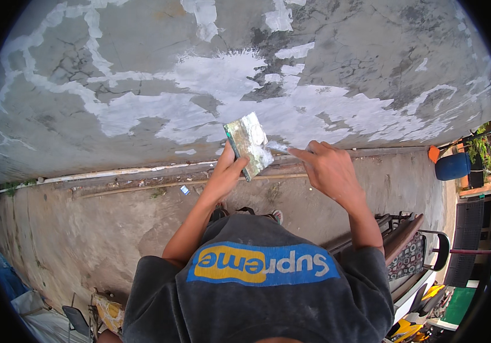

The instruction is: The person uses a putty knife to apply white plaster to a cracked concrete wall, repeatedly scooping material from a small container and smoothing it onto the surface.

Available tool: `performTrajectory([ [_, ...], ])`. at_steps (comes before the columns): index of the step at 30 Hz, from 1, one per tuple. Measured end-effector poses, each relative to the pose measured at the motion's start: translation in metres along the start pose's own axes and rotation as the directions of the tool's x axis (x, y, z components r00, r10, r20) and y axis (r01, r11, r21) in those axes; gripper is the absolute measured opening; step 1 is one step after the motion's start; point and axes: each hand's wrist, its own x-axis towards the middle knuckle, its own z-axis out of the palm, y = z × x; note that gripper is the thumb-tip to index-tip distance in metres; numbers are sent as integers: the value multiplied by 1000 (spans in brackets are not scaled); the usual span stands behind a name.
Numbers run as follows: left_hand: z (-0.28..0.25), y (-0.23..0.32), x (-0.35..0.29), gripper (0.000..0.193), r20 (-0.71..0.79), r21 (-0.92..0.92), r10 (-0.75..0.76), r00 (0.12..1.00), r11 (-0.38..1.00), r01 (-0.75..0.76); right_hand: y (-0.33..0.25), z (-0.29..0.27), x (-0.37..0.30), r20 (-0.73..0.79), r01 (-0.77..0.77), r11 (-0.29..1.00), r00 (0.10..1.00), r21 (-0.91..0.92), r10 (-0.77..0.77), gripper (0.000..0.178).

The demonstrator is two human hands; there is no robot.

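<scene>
My left hand (224,174) holds a small flat rectangular board (248,144) smeared with pale putty, tilted in front of the wall. My right hand (326,170) grips a thin putty knife (278,148) whose blade tip touches the board's right edge. Both hands are raised close to a grey cracked wall (142,57) with patches of white filler (222,74). My dark shirt with a blue and yellow patch fills the lower middle of the view.
A concrete ground strip (85,228) runs along the wall's foot, with a thin pipe (142,170) and debris. A blue barrel (452,166) stands at right. A bench or chair frame (411,246) and a yellow object sit at lower right.
</scene>
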Motion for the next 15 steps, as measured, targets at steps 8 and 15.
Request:
performTrajectory([
  [8,-25,10,-4,64,34,-12,-9,999,1000,9,-31,15,19,41,24,995,999,-100,-20,36],
  [15,-34,-1,-3,66,25,-31,-56,998,998,57,-25,1,28,278,75,993,959,-86,-49,31],
])
